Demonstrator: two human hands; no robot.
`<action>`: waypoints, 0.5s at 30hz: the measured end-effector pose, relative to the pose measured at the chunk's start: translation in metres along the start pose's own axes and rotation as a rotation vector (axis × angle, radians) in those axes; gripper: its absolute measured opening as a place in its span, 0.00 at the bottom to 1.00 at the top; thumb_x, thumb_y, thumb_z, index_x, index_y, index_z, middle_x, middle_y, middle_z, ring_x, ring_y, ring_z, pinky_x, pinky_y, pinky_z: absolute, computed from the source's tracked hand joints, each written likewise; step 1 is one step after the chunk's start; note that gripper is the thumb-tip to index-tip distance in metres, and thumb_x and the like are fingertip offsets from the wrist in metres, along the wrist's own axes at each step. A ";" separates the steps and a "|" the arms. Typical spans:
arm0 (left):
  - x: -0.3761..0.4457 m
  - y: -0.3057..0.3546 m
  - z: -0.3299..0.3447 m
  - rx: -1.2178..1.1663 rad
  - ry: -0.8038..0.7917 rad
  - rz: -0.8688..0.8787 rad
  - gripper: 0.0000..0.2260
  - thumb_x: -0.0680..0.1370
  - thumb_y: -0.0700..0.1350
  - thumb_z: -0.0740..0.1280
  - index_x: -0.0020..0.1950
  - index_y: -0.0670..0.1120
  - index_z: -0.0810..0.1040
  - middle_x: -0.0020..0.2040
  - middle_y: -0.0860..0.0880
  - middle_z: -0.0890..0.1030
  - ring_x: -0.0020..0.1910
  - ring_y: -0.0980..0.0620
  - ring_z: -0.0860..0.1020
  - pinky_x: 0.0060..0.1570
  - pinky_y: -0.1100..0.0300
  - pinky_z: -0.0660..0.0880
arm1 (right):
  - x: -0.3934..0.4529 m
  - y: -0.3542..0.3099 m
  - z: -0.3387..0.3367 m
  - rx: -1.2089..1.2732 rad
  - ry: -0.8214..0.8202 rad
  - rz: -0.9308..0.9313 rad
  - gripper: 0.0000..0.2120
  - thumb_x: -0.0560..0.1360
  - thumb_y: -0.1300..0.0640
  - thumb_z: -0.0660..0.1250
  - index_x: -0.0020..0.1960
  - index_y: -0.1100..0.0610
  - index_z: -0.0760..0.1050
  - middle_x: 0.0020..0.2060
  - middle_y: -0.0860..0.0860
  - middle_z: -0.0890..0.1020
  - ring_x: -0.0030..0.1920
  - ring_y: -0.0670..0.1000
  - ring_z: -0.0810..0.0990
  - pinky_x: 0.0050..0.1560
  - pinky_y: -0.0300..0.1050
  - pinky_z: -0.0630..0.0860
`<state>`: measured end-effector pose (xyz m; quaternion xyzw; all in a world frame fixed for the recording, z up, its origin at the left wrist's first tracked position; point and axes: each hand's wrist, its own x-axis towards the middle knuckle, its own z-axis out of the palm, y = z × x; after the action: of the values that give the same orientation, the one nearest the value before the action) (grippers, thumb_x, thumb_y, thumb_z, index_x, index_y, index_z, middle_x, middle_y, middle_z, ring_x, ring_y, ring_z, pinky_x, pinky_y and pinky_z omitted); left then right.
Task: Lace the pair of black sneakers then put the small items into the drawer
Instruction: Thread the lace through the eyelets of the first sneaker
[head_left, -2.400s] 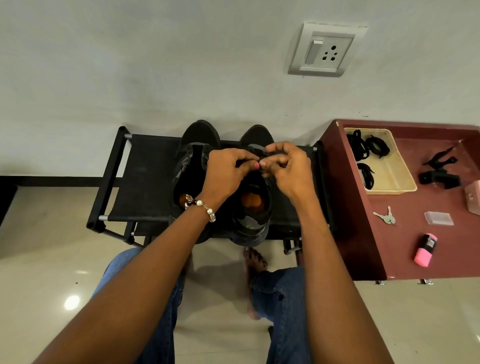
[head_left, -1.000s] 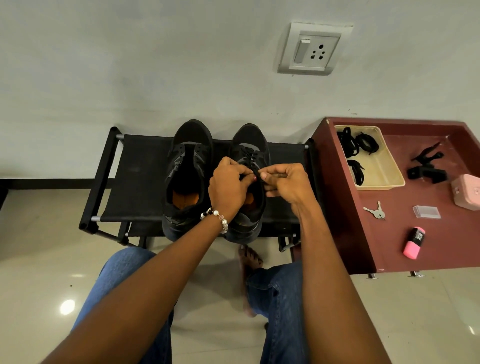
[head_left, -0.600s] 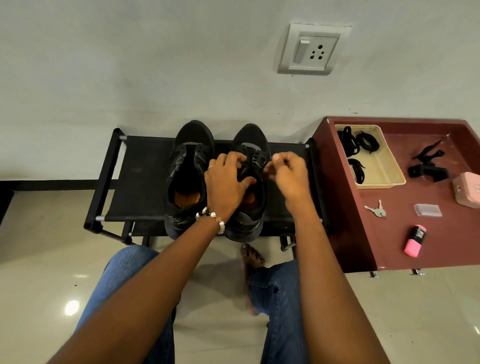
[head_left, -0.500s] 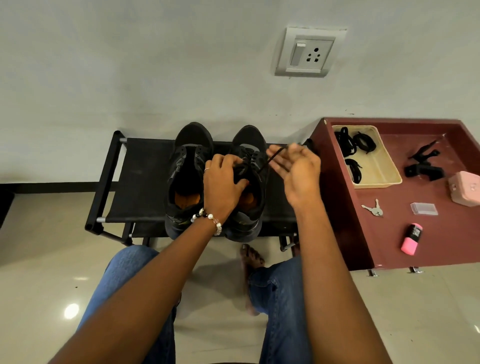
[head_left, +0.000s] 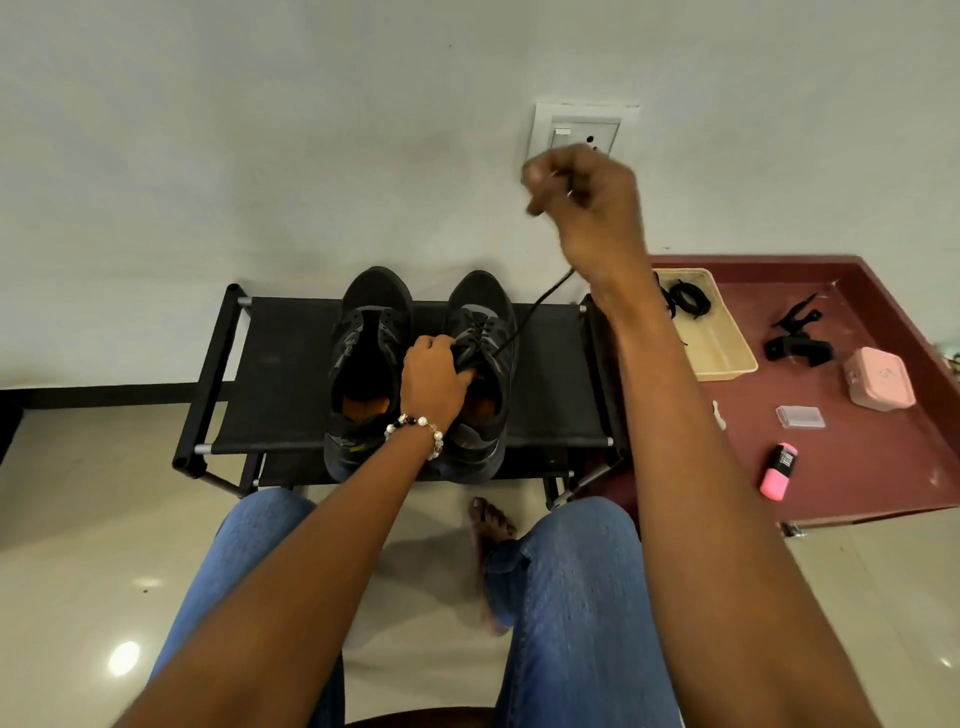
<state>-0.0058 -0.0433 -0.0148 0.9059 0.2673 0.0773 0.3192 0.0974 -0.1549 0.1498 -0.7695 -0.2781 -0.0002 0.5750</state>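
I see the pair of black sneakers side by side on the top shelf of a low black shoe rack (head_left: 280, 374), toes toward the wall. The left sneaker (head_left: 370, 364) has open eyelets and its orange insole shows. The right sneaker (head_left: 485, 358) carries lacing over its front half.

My left hand (head_left: 435, 376) sits on the right sneaker, fingers curled over the tongue and the laced section, pressing it down near the collar. A beaded bracelet (head_left: 415, 428) circles that wrist.

My right hand (head_left: 584, 202) is raised high and well away from the shoe, in front of the wall socket (head_left: 576, 132). Its fingers are closed in a fist on the black lace (head_left: 524, 319), which runs taut in a straight slanted line from the right sneaker's eyelets up behind the wrist. The two hands are far apart, joined only by that stretched lace.

To the right is a dark red tabletop (head_left: 862, 467). On it lie a beige tray (head_left: 722, 348) with coiled black laces (head_left: 688, 300), a black clip (head_left: 797, 338), a pink case (head_left: 878, 385), a small clear box (head_left: 800, 417) and a pink lighter-shaped item (head_left: 777, 470). A small pale object shows just beside my right forearm; I cannot tell what it is.
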 end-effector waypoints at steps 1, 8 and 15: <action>0.001 0.000 0.000 0.009 -0.008 -0.004 0.20 0.74 0.46 0.72 0.65 0.42 0.75 0.61 0.42 0.75 0.60 0.42 0.74 0.58 0.52 0.73 | -0.001 0.009 0.004 -0.232 -0.134 0.049 0.07 0.76 0.55 0.70 0.53 0.55 0.80 0.45 0.48 0.83 0.45 0.44 0.80 0.50 0.40 0.76; 0.001 -0.001 0.001 0.031 0.018 -0.002 0.18 0.75 0.45 0.71 0.64 0.43 0.75 0.59 0.43 0.76 0.58 0.44 0.75 0.54 0.53 0.74 | -0.053 0.094 0.038 -0.727 -0.550 0.439 0.10 0.75 0.49 0.71 0.55 0.50 0.82 0.54 0.52 0.83 0.58 0.55 0.79 0.58 0.56 0.77; 0.002 -0.002 0.004 -0.001 0.037 -0.014 0.19 0.75 0.44 0.71 0.64 0.43 0.75 0.59 0.43 0.76 0.59 0.44 0.75 0.55 0.54 0.74 | -0.050 0.100 0.028 -0.378 -0.331 0.563 0.06 0.73 0.63 0.73 0.38 0.55 0.82 0.37 0.49 0.83 0.49 0.48 0.82 0.60 0.50 0.78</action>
<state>-0.0042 -0.0429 -0.0192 0.9024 0.2793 0.0919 0.3151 0.0889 -0.1697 0.0362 -0.8979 -0.1398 0.2311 0.3477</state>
